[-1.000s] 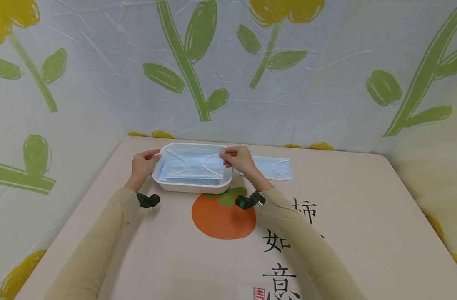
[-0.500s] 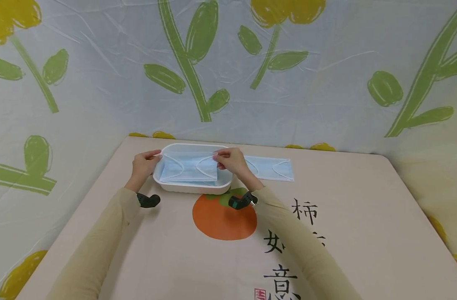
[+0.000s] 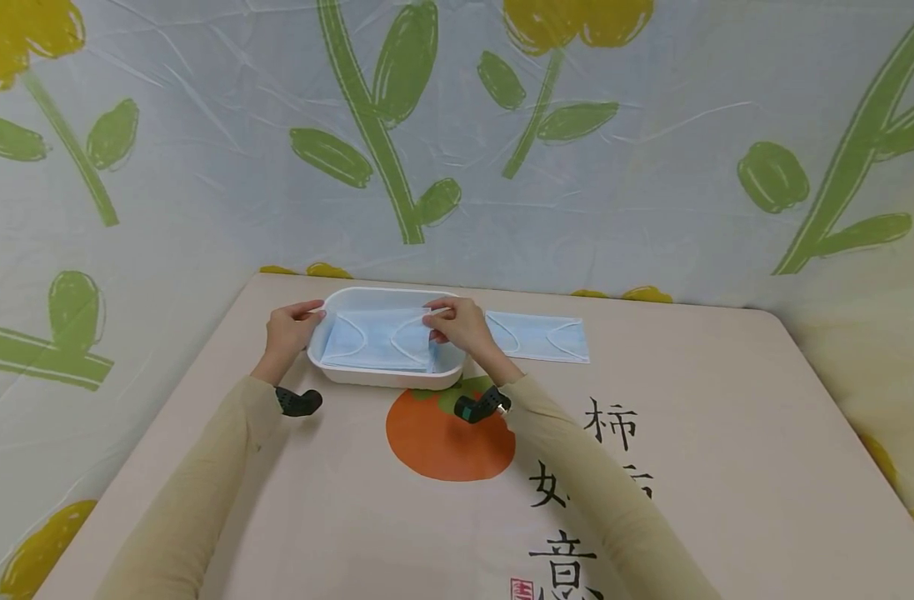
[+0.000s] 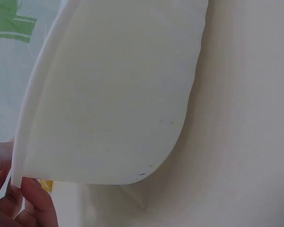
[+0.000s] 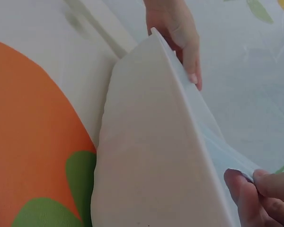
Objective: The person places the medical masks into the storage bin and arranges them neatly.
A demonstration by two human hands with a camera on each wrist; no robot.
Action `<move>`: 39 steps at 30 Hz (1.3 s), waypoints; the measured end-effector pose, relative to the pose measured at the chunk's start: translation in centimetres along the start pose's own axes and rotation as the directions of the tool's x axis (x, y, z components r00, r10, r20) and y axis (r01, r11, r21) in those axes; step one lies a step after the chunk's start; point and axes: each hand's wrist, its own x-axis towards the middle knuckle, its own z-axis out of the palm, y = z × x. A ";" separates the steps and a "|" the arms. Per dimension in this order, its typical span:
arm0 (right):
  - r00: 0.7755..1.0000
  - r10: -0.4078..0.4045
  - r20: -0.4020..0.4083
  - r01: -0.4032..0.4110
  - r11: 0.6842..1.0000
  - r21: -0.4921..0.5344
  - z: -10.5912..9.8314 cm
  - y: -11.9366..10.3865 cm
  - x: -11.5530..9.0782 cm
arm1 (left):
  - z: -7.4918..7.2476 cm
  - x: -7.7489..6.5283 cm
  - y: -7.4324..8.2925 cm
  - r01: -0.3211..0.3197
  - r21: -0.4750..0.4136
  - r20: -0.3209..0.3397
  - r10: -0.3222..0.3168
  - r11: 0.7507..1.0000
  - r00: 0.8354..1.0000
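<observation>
A white oblong plastic tray [image 3: 385, 380] with rounded corners stands near the back left of the table. The person's left hand [image 3: 286, 329] grips its left rim, and the left wrist view shows the fingers [image 4: 40, 201] at that edge. A light-blue face mask [image 3: 377, 337] with white ear loops lies lowered inside the tray. The right hand [image 3: 460, 323] pinches the mask's right end between thumb and fingers, also visible in the right wrist view. Something blue shows beneath this mask, partly hidden.
Another blue face mask [image 3: 537, 337] lies flat on the table just right of the tray. The pale tabletop [image 3: 337, 500] bears a printed orange persimmon [image 3: 445, 446] and black characters. A flower-patterned sheet [image 3: 576, 217] rises behind the table's back edge.
The right hand has moved left and slightly nearer, bringing the mask lower into the tray. More of the mask on the table now shows. The left hand stays on the tray rim.
</observation>
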 end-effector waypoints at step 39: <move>0.958 -0.263 -0.117 0.228 0.941 -0.250 -5.9 0.3 -3.1 | 0.0 -0.2 0.0 -0.014 0.027 0.000 0.014 1.000 1.000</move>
